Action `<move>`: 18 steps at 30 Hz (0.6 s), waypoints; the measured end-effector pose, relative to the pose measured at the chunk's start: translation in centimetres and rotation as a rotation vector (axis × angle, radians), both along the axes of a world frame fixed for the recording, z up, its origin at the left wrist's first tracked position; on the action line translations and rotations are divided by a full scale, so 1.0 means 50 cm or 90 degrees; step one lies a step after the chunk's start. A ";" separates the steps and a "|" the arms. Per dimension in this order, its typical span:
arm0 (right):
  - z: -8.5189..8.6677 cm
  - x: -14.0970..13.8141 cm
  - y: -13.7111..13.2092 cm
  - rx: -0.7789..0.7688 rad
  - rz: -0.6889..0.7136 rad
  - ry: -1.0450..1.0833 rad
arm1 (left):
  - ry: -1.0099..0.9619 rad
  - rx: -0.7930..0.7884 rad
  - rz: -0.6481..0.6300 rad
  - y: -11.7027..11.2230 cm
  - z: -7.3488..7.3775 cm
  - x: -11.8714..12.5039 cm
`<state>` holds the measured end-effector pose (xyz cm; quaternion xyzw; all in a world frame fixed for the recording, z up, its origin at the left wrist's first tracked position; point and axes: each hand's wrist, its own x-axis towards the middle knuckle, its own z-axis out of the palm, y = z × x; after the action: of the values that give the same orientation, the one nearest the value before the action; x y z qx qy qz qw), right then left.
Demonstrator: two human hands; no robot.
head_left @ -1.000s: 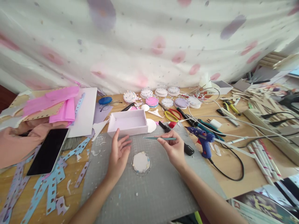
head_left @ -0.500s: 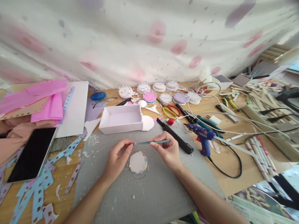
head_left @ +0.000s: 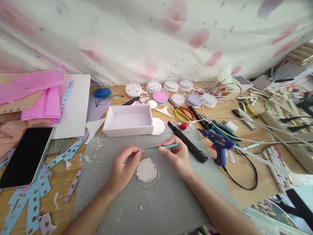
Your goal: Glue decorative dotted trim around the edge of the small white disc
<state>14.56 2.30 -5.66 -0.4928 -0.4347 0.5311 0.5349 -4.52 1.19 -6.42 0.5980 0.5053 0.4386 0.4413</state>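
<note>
Teal tweezers [head_left: 154, 148] lie almost level in my right hand [head_left: 177, 156], gripped between thumb and fingers. Their tip points left and meets the fingertips of my left hand [head_left: 125, 166]. My left thumb and forefinger are pinched at that tip on a tiny bluish piece, too small to name. Just below both hands, a round white paper disc [head_left: 146, 170] edged with small blue and yellow bits lies on the grey cutting mat [head_left: 137, 209]. A thin clear ring shows around the disc.
Behind the hands stand a white box [head_left: 128, 130] and several stacked decorated discs [head_left: 160, 97]. To the right lie a black utility knife [head_left: 190, 147], scissors [head_left: 182, 115] and a blue glue gun [head_left: 220, 153] with cables. At left are a phone [head_left: 25, 156] and punched paper strips [head_left: 33, 209].
The camera view has shifted slightly, moving the surroundings in frame. Both hands keep nearly the same pose, with the tweezers still meeting the left fingertips.
</note>
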 end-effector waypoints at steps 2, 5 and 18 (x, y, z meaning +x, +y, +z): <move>0.000 0.002 0.002 0.002 -0.012 0.003 | 0.003 0.003 -0.006 -0.001 0.001 0.000; 0.002 0.003 0.003 -0.007 -0.002 0.007 | 0.012 0.008 -0.019 -0.002 0.002 0.000; 0.002 0.002 0.005 -0.016 -0.008 0.009 | 0.042 0.016 -0.048 -0.002 0.007 0.000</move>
<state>14.68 2.53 -5.56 -0.4988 -0.4212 0.5363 0.5350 -4.54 1.11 -6.06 0.6363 0.4910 0.4083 0.4329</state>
